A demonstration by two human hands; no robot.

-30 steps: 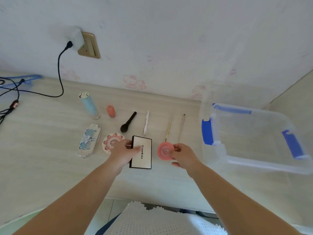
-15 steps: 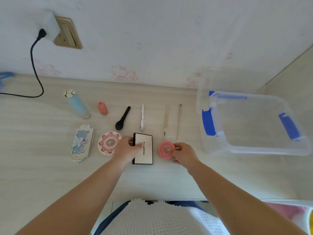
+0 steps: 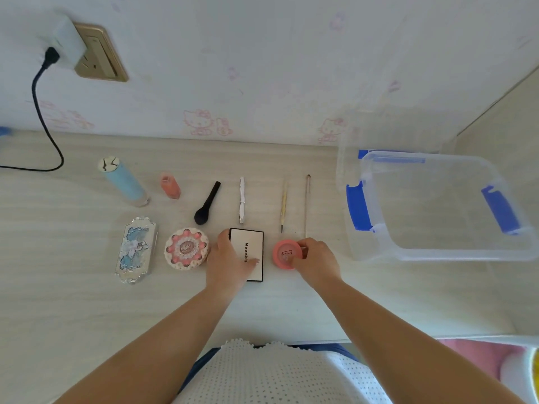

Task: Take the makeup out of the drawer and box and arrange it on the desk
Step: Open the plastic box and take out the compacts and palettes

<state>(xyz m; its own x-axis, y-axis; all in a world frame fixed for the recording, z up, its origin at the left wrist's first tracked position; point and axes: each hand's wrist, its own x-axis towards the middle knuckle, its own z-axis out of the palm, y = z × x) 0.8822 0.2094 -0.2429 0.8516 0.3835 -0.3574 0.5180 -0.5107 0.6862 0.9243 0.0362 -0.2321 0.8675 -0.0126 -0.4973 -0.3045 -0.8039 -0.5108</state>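
Observation:
Makeup lies in two rows on the pale desk point(image 3: 73, 301). My left hand point(image 3: 230, 262) grips the left side of a white black-edged palette point(image 3: 252, 249), thumb on its face. My right hand point(image 3: 316, 259) pinches a round pink compact point(image 3: 284, 253) from the right. Left of the palette sit a round flowered compact point(image 3: 186, 248) and an ornate blue-and-silver case point(image 3: 135, 249). The back row holds a light-blue tube point(image 3: 124, 182), an orange bottle point(image 3: 170, 186), a black brush point(image 3: 207, 204), a white stick point(image 3: 241, 204) and two thin pencils point(image 3: 283, 205) point(image 3: 306, 204).
A clear plastic box with blue latches point(image 3: 437, 252) stands empty at the right, its lid leaning on the wall behind it. A black cable point(image 3: 43, 118) runs from a wall socket point(image 3: 96, 53) down onto the desk's far left. Pink fabric point(image 3: 478, 357) shows below the desk's right front edge.
The view has shifted so the desk items sit higher and more centred. Both hands stay on the palette and pink compact, straightening them in the front row.

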